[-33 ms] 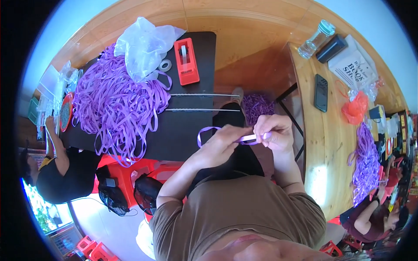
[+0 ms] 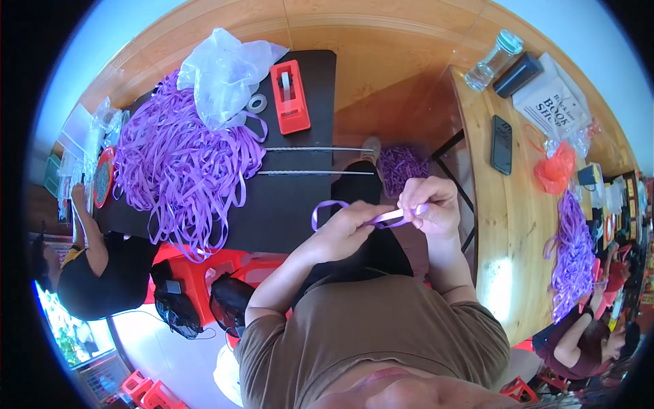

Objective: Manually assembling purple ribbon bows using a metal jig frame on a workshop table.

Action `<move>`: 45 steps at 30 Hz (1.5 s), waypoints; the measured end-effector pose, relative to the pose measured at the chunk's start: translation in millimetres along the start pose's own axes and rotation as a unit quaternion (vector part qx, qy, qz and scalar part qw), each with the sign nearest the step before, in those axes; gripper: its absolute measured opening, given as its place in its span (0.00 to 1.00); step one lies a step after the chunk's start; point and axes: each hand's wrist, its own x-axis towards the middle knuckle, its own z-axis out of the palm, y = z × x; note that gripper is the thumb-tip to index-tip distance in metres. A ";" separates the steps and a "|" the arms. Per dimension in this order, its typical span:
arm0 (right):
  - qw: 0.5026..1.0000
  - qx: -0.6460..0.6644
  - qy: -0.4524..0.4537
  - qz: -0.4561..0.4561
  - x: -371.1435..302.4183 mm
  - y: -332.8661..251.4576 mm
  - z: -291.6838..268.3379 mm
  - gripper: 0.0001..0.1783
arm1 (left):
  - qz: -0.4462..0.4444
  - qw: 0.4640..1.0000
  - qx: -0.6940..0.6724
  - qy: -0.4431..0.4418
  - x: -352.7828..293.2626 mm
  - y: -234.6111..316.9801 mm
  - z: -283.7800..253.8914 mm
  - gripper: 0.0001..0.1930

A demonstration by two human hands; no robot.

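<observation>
Above the lap, at the edge of a dark tabletop [image 2: 293, 218], a person works a length of purple ribbon [image 2: 330, 203] between two bare hands. The left hand [image 2: 347, 228] pinches one end of the section, with a loop trailing out beyond its knuckles; the right hand [image 2: 436, 204] grips the other end between thumb and curled fingers. A pale flat strip [image 2: 392, 215] bridges the gap; whether it is the ribbon's bright side or a separate piece cannot be told. Moments apart, little has altered: the left fingers, blurred before, now show more sharply, and the loop has shifted slightly rightward. That suggests the handling of this one piece is still under way. On the tabletop, a heap of loose ribbons [image 2: 187, 163] spreads beside two slim rods [image 2: 317, 172] and a red tape dispenser [image 2: 293, 114].
</observation>
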 end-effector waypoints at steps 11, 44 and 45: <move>0.730 -0.627 0.240 -0.131 -8.5 -12.3 -31.8 0.19 | -0.146 0.822 -0.549 0.044 6.5 -23.7 32.0 0.12; 0.567 -0.807 -0.071 -0.146 -13.7 -3.5 -7.8 0.19 | -0.117 0.937 -0.324 0.051 7.9 -11.8 22.0 0.08; 0.579 -0.798 -0.063 -0.158 -13.2 0.8 -17.3 0.19 | -0.117 0.938 -0.323 0.051 7.3 -14.3 23.8 0.08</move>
